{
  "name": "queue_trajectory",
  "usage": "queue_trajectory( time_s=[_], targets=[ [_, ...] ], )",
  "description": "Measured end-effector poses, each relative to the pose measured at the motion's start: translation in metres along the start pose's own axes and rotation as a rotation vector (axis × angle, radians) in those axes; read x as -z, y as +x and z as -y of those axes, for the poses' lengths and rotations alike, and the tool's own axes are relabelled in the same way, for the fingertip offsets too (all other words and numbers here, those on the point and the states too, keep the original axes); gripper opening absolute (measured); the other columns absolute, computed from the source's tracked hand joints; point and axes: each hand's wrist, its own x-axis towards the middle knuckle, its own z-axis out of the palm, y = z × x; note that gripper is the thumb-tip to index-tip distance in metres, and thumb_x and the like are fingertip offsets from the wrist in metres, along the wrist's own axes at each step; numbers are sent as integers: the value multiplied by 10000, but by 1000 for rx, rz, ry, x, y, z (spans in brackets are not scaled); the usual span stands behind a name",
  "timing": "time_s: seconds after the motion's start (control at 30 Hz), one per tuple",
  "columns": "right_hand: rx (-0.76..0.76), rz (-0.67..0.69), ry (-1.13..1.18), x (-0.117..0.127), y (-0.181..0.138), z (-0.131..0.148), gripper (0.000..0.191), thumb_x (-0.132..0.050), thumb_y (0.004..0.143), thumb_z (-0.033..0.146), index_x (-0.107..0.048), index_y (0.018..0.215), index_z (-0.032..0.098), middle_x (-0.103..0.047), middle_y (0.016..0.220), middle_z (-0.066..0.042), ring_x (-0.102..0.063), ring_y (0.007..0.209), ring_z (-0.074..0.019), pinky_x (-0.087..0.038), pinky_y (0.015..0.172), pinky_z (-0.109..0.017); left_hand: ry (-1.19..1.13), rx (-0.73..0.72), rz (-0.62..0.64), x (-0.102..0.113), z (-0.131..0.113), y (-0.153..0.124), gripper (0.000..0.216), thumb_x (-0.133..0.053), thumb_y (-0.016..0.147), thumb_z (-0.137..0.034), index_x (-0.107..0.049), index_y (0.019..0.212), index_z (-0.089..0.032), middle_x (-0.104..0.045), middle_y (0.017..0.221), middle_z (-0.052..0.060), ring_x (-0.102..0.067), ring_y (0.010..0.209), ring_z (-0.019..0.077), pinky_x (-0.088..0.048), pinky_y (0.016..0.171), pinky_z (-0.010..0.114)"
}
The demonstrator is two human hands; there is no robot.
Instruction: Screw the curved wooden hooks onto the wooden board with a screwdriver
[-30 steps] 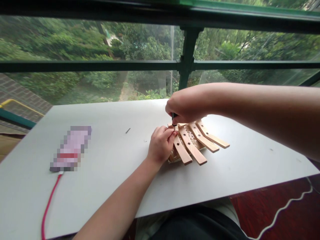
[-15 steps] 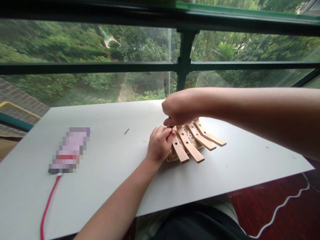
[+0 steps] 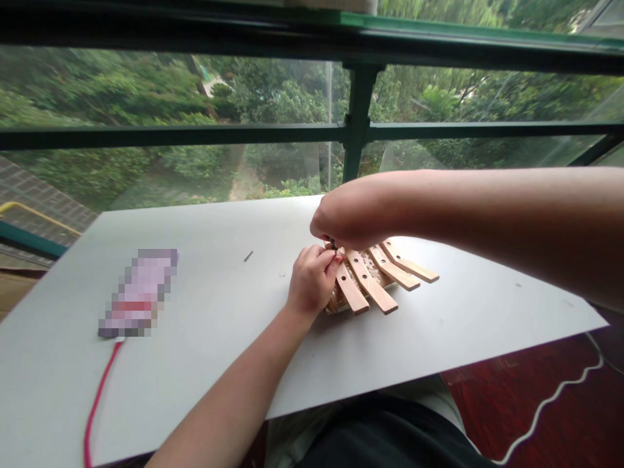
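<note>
Several wooden slats with small holes lie fanned out on the white table, over a pale woven piece. My left hand rests at the slats' near left end, fingers pinched together at the joint where the slats meet. My right hand hovers just above that joint as a fist, gripping a small dark tool whose tip points down at the slats. Most of the tool is hidden inside the fist.
A blurred-out flat object lies at the left with a red cable running toward the near edge. A small dark screw lies on the table left of the hands. A green window railing stands behind the table.
My right hand has sunk lower onto the slats' joint, so less of the dark tool shows. The left hand keeps its pinch. The view has shifted slightly.
</note>
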Motion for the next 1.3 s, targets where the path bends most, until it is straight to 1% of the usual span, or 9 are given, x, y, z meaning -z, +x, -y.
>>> queue_trajectory(
  time_s=[0.1, 0.2, 0.3, 0.47, 0.7, 0.8, 1.07, 1.2, 1.3],
  targets=[
    [-49, 6, 22, 4, 2, 5, 338, -420, 885, 211, -743, 826, 131, -725, 871, -68, -626, 933, -226, -446, 757, -375, 5, 2, -10, 0, 0, 0, 328, -428, 987, -357, -684, 847, -207, -581, 830, 67, -537, 864, 214, -453, 809, 353],
    [27, 30, -31, 3, 5, 5, 257, -513, 857, 223, -745, 874, 112, -724, 883, -98, -619, 940, -245, -449, 778, -389, 8, 12, -13, 0, 0, -1, 316, -430, 985, -348, -686, 859, -211, -596, 847, 71, -541, 882, 219, -454, 823, 361],
    [91, 20, -61, 0, 9, 2, 247, -554, 862, 256, -740, 896, 98, -710, 846, -109, -624, 890, -241, -452, 769, -387, 19, 18, -12, -1, 1, -2, 308, -443, 978, -346, -686, 844, -211, -604, 838, 74, -537, 869, 225, -458, 811, 369],
    [102, 9, -97, -4, 16, -7, 370, -523, 889, 401, -736, 874, 98, -673, 733, -99, -623, 758, -229, -443, 674, -378, 12, 5, -8, -1, 0, -1, 281, -453, 973, -331, -695, 890, -216, -615, 871, 78, -542, 902, 230, -460, 843, 377],
    [73, 0, -74, -8, 18, -15, 365, -540, 871, 417, -731, 953, 117, -683, 772, -90, -613, 738, -212, -432, 667, -365, 0, -2, -14, 0, 0, -1, 229, -467, 968, -325, -661, 944, -206, -625, 902, 74, -545, 919, 225, -451, 865, 363],
    [51, -44, -68, -13, 17, -17, 411, -512, 870, 451, -735, 910, 109, -677, 765, -96, -619, 735, -223, -436, 658, -369, -24, -7, -36, 0, 1, -3, 191, -489, 962, -331, -635, 986, -211, -641, 908, 59, -551, 909, 219, -452, 860, 354],
    [10, -61, -31, -19, 9, -23, 440, -489, 869, 512, -714, 919, 136, -655, 731, -87, -604, 703, -213, -426, 635, -366, -24, -6, -53, 0, 0, -3, 188, -478, 967, -306, -635, 916, -215, -650, 888, 58, -559, 893, 217, -457, 851, 355],
    [118, -88, -45, -12, -1, -20, 383, -639, 790, 327, -649, 1158, 219, -662, 802, -46, -576, 687, -182, -394, 587, -323, -37, 3, -46, 0, 0, -3, 186, -478, 966, -302, -636, 911, -220, -642, 873, 57, -563, 874, 216, -459, 836, 359],
    [114, -8, -104, -7, -3, -14, 264, -587, 802, 179, -704, 1037, 200, -673, 819, -48, -574, 718, -175, -393, 619, -323, -42, -3, -40, 0, 0, -3, 190, -471, 969, -296, -638, 919, -221, -641, 884, 59, -561, 886, 214, -458, 847, 361]
  ],
)
